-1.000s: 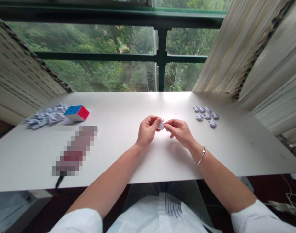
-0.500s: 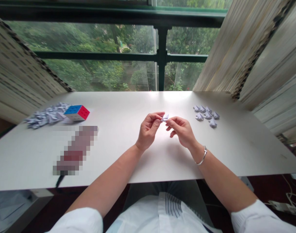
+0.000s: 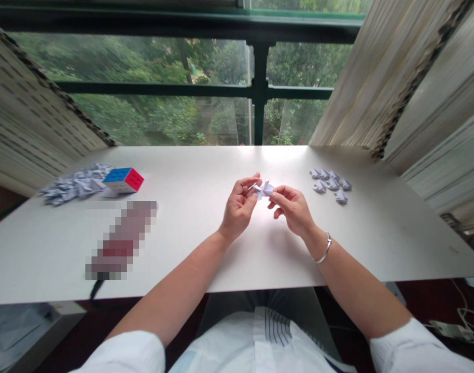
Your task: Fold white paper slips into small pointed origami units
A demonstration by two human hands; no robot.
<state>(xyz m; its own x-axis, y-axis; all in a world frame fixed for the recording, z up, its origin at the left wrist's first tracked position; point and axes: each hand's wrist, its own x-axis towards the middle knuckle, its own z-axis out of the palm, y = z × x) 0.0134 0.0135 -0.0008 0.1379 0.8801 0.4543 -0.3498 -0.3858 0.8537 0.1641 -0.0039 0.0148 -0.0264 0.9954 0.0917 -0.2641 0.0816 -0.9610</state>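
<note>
A small white folded paper piece (image 3: 265, 190) with pointed flaps is held up over the middle of the table. My left hand (image 3: 239, 206) pinches its left side between thumb and fingers. From the other side, my right hand (image 3: 293, 208) grips its right edge with thumb and forefinger, the other fingers curled below. Several finished-looking folded paper pieces (image 3: 332, 184) lie in a loose group to the right of my right hand. Far to the left is a heap of folded white paper pieces (image 3: 75, 185).
A puzzle cube (image 3: 124, 180) in blue, red and white stands beside the heap, on a paper sheet. In front of it lies a blurred-out long object (image 3: 122, 241) with a dark strap. The white table (image 3: 182, 259) reaches to a window between curtains (image 3: 349, 77).
The folded paper has opened out between my fingers, and more of its flaps show. My left fingers have spread and lifted slightly. My right hand has hardly moved.
</note>
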